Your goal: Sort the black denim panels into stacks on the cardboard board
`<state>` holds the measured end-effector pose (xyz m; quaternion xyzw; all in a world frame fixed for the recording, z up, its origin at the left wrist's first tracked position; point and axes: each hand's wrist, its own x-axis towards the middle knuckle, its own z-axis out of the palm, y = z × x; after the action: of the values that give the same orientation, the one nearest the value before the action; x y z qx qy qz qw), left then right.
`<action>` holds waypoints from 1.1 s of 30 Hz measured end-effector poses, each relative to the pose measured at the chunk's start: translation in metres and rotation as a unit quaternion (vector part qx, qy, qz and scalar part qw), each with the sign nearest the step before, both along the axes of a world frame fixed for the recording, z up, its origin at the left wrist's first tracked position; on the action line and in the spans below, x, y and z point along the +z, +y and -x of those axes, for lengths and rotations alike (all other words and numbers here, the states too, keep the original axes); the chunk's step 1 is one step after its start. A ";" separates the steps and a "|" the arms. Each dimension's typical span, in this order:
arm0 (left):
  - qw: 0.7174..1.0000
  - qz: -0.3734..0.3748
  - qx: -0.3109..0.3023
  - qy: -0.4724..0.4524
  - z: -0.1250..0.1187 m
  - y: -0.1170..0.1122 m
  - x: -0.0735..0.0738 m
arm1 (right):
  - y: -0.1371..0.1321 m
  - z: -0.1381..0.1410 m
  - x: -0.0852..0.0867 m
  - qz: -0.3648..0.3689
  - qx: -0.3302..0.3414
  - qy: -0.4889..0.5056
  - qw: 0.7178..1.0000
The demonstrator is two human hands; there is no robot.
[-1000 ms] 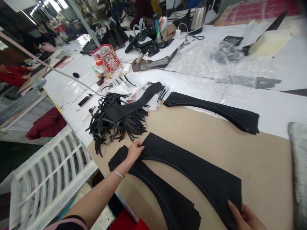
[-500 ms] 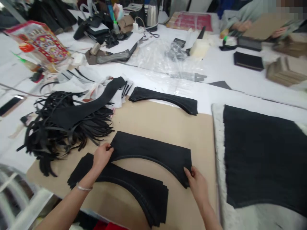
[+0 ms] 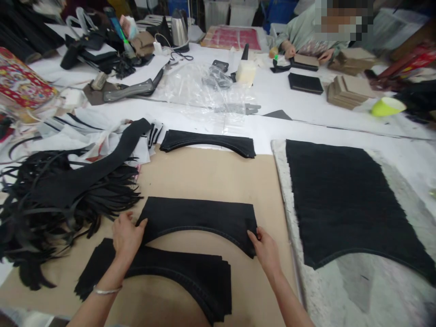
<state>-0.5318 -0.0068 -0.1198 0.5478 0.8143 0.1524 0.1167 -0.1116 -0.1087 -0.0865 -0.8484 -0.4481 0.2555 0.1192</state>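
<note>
A black panel (image 3: 200, 215) with a curved, stitched-looking lower edge lies across the middle of the tan board. At its left end my left hand (image 3: 126, 234) is closed, thumb against the edge; its other fingertips are partly hidden. My right hand (image 3: 266, 249) pinches the lower right corner between thumb and fingers. Just below, a fanned stack of similar black panels (image 3: 180, 265) lies partly under my left forearm. Another stack of curved black pieces (image 3: 207, 140) rests at the board's far edge.
Black strips (image 3: 102, 195) pile up on the left. A large black panel (image 3: 337, 200) lies on a pale slab (image 3: 361, 290) at right. Beyond are clear plastic (image 3: 194, 86), a kettle (image 3: 179, 29) and brown board stacks (image 3: 349, 91). A co-worker's hands (image 3: 289, 49) hold a brown piece.
The view has swung right, so the table's things sit farther left. My left hand's fingers have shifted at the panel's end; the right keeps its pinch. The co-worker's brown piece is lower.
</note>
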 end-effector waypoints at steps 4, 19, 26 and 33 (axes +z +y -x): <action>0.976 -0.106 -0.190 -0.011 -0.029 -0.012 0.018 | 0.001 -0.001 -0.001 0.019 0.004 0.000 1.000; 0.904 0.003 -0.426 -0.044 -0.085 -0.039 0.025 | -0.002 -0.002 -0.010 0.045 0.034 -0.031 0.998; 0.908 -0.019 -0.418 -0.021 -0.084 -0.045 0.009 | -0.007 0.003 -0.010 -0.070 -0.022 -0.034 0.997; 0.916 -0.016 -0.400 0.002 -0.089 -0.048 0.021 | -0.013 0.009 -0.002 -0.149 -0.008 -0.049 0.988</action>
<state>-0.4428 -0.0547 -0.0987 0.8298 0.5251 0.1045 0.1577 -0.1201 -0.1221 -0.0890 -0.8361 -0.4797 0.1431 0.2244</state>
